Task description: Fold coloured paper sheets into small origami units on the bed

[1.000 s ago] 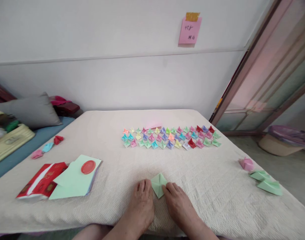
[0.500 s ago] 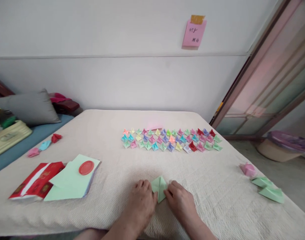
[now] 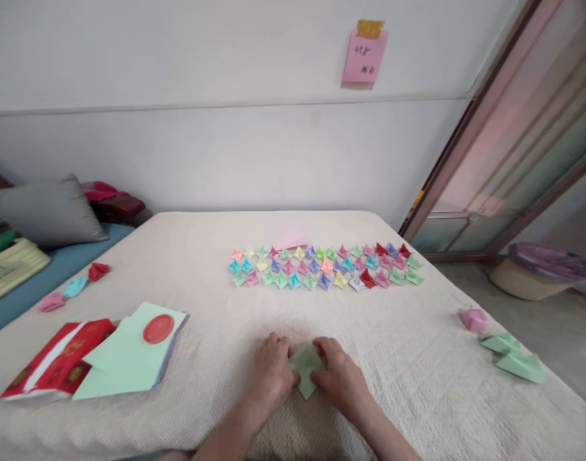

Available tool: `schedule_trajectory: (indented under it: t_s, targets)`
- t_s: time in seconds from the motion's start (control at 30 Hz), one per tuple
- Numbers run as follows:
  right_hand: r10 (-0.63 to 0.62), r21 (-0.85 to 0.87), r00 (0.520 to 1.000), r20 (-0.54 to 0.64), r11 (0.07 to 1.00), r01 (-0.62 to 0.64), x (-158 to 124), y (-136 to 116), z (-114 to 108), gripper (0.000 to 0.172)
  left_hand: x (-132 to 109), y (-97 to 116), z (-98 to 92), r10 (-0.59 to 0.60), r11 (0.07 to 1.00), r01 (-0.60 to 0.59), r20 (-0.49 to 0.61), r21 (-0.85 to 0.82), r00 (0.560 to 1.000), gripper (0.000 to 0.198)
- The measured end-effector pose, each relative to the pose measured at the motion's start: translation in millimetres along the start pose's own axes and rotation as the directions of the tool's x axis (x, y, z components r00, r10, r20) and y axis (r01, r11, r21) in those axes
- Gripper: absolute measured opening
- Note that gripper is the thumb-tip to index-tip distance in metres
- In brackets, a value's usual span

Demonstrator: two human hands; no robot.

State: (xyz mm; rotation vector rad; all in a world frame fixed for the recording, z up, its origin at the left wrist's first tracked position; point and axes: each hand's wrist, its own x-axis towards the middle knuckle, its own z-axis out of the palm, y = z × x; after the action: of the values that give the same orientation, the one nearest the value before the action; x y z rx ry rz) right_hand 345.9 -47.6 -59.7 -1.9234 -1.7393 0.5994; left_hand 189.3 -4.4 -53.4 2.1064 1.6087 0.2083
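Between my hands is a small light-green folded paper [image 3: 306, 363], diamond-shaped, with one corner pointing towards me. My left hand [image 3: 272, 366] pinches its left edge, thumb on top. On the opposite side, my right hand [image 3: 340, 371] grips the right edge between thumb and fingers. Beyond them, several folded paper boats [image 3: 324, 264] in many colours stand in three rows across the cloth. To the left lies a stack of light-green paper sheets [image 3: 125, 358] with a red round disc [image 3: 158, 329] on top.
A red packet [image 3: 63, 358] lies beside the sheets. Pink, blue and red folded papers [image 3: 75, 287] sit at the left edge. Green folded papers [image 3: 514, 357] and a pink one [image 3: 474, 319] lie near the right edge. A lidded bin [image 3: 537, 272] stands on the floor beyond.
Both hands have shifted their grip on the green paper, thumbs now further over its surface. The view has swung slightly; the boats and stack stay where they were.
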Motion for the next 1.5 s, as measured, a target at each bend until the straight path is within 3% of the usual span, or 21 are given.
schedule_trajectory:
  t_s: [0.1, 0.23, 0.4, 0.53, 0.6, 0.73, 0.87, 0.97, 1.07, 1.17, 1.3, 1.5]
  targets:
    - [-0.012, 0.056, 1.0, 0.019, 0.998, 0.011, 3, 4, -2, 0.043, -1, 0, -1.2, 0.025, 0.998, -0.024, 0.02, -0.052, 0.999, 0.017]
    - [-0.104, 0.121, 0.992, 0.066, 0.988, 0.096, 6, 8, -8, 0.017, -3, 1, -4.3, 0.115, 0.982, -0.109, 0.033, -0.152, 0.993, 0.015]
    - [-0.174, 0.125, 0.979, -0.107, 0.974, 0.187, 3, 3, -11, 0.018, -8, 8, -13.0, 0.224, 0.959, -0.244, -0.145, -0.145, 0.964, 0.021]
    - [-0.407, -0.069, 0.868, -0.283, 0.912, 0.405, -4, 3, -7, 0.027, -12, 7, -13.8, 0.299, 0.946, -0.321, -0.266, -0.045, 0.916, 0.028]
    - [-0.49, -0.225, 0.835, -0.251, 0.868, 0.442, -8, 6, -4, 0.027, -15, 2, -9.8, 0.344, 0.935, -0.355, -0.265, 0.008, 0.901, 0.027]
    - [-0.534, -0.375, 0.84, -0.1, 0.802, 0.465, -15, 9, -1, 0.021, -26, -7, -2.2, 0.428, 0.904, -0.42, -0.198, 0.081, 0.882, 0.023]
    - [-0.512, -0.341, 0.859, 0.006, 0.806, 0.483, -20, 9, -5, 0.015, -37, -8, -5.7, 0.393, 0.916, -0.384, -0.069, 0.119, 0.917, 0.021]
    - [-0.471, -0.271, 0.881, 0.04, 0.844, 0.463, -19, 9, -8, 0.02, -39, -8, -10.7, 0.357, 0.93, -0.353, -0.016, 0.104, 0.934, 0.022]
    - [-0.38, -0.129, 0.923, 0.066, 0.914, 0.386, -14, 11, -12, 0.027, -36, -8, -12.0, 0.349, 0.936, -0.346, -0.035, 0.062, 0.936, 0.018]
    - [-0.253, -0.038, 0.964, 0.079, 0.966, 0.257, -9, 11, -14, 0.023, -33, -8, -9.9, 0.291, 0.957, -0.29, -0.065, 0.023, 0.954, 0.02]
    - [-0.173, -0.067, 0.984, 0.048, 0.982, 0.176, -3, 9, -12, 0.022, -27, -5, -5.1, 0.167, 0.986, -0.165, -0.101, 0.024, 0.981, 0.022]
    - [-0.111, -0.177, 0.994, -0.013, 0.978, 0.107, -3, 3, 0, 0.021, -22, -1, 2.0, 0.097, 0.993, -0.088, -0.122, 0.074, 0.988, 0.017]
